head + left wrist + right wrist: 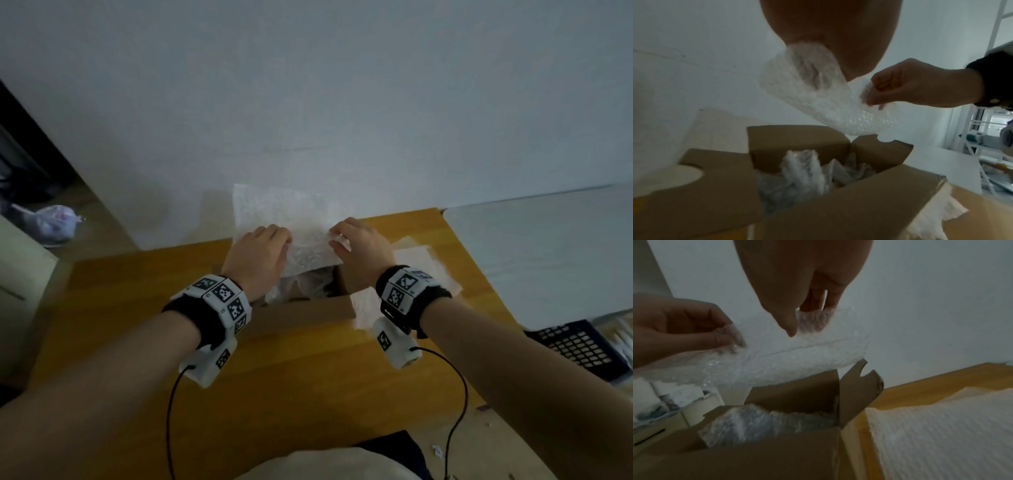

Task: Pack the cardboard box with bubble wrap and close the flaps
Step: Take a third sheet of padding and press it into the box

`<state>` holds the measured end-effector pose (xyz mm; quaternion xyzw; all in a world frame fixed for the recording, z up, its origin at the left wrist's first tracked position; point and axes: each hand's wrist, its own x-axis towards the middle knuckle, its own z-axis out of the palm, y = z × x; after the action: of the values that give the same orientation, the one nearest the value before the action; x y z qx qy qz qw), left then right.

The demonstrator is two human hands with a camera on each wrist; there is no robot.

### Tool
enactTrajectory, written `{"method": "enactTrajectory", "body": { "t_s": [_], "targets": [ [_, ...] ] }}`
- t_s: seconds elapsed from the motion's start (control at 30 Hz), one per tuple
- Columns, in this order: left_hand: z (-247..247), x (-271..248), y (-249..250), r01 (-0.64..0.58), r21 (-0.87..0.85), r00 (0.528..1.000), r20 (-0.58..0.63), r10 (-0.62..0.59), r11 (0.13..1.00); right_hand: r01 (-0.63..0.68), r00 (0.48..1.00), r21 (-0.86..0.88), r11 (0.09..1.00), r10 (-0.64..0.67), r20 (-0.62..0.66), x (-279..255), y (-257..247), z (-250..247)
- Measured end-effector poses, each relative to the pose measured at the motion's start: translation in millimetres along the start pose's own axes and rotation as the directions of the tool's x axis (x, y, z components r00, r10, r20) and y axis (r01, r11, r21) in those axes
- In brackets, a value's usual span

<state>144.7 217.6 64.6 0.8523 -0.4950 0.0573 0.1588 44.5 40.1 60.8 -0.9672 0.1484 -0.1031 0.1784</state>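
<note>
The cardboard box [301, 313] sits on the table [291, 383], flaps open, with crumpled bubble wrap [803, 177] already inside. Just above the box, the left hand [257, 254] and right hand [363, 247] each pinch a sheet of bubble wrap [291, 219]. It must still go in, then the flaps close. More sheets [941, 426] lie right of the box; the wall [308, 85] is close behind it.
</note>
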Motion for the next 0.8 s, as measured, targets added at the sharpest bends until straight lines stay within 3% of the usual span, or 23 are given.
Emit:
{"method": "enactTrajectory", "body": {
  "t_s": [0.2,0.5,0.67,0.8],
  "targets": [
    [17,-18,-21,-0.075,-0.021,0.992,0.095,0.077,0.997,0.071,0.973,-0.049,0.996,-0.058,0.221,-7,-8,21],
    [34,-18,-27,-0.074,0.024,0.952,0.301,0.064,0.997,0.06,0.835,-0.096,0.994,0.003,0.551,-2,-9,38],
    [24,-18,-28,-0.208,0.16,0.974,0.121,0.19,0.965,0.04,0.749,-0.138,0.99,0.062,0.66,5,-10,45],
    [14,-15,-35,-0.033,0.235,0.998,-0.04,0.043,0.971,0.074,0.724,-0.129,0.989,0.036,0.689,11,-11,39]
  ]
}}
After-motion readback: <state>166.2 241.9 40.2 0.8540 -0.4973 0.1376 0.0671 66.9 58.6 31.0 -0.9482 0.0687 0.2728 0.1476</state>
